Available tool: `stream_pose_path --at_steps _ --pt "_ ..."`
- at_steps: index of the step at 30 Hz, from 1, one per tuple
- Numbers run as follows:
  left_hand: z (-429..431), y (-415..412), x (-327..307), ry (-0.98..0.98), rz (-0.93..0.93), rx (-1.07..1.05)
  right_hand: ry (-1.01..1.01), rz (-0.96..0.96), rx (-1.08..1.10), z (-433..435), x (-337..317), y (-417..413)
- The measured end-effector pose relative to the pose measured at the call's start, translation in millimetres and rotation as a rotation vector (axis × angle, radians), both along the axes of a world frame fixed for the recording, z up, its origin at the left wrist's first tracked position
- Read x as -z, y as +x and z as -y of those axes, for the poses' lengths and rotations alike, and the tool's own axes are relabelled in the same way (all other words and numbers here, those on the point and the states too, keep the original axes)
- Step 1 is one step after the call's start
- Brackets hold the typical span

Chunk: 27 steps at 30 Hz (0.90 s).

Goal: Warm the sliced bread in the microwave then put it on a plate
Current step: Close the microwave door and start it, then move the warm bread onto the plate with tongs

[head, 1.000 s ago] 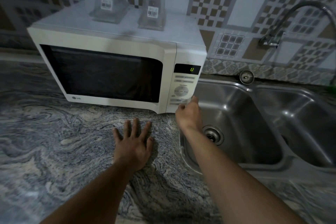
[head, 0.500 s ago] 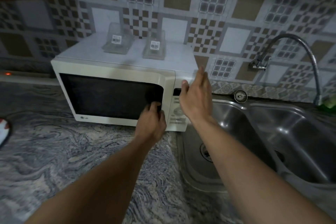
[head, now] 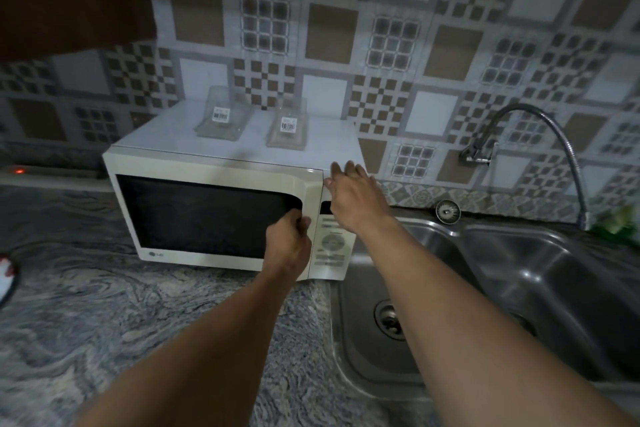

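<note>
White microwave (head: 221, 198) door shut — left hand (head: 287, 246) gripping its edge | right hand (head: 353, 198) flat, fingers spread

The microwave (head: 214, 215) carries an LG logo (head: 156, 255) at the door's 7 o'clock corner. Barcode stickers on the 2 clear containers (head: 221, 118) atop it stay unreadable (too blurred).

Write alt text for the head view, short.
A person's left hand grips the door edge of a closed white microwave while the right hand braces its top right corner; a steel double sink sits to the right.
</note>
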<state>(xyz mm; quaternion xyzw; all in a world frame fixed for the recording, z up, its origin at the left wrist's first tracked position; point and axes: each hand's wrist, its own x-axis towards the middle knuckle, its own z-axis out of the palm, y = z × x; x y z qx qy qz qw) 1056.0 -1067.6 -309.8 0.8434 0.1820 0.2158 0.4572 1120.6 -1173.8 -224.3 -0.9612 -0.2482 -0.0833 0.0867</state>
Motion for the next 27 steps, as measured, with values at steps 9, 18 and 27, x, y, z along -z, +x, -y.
stream_pose_path --at_steps 9,18,27 --pt "-2.1 -1.2 -0.9 0.026 -0.001 -0.004 -0.056 0.028 -0.017 3.0 -5.8 1.2" --pt "-0.3 -4.7 -2.5 0.039 0.01 -0.023 -0.091 0.03 -0.054 6.3 -10.0 3.8" --pt "2.7 -14.6 -4.6 0.042 0.0 -0.016 -0.112 -0.014 -0.073 9.0 -16.4 5.3"
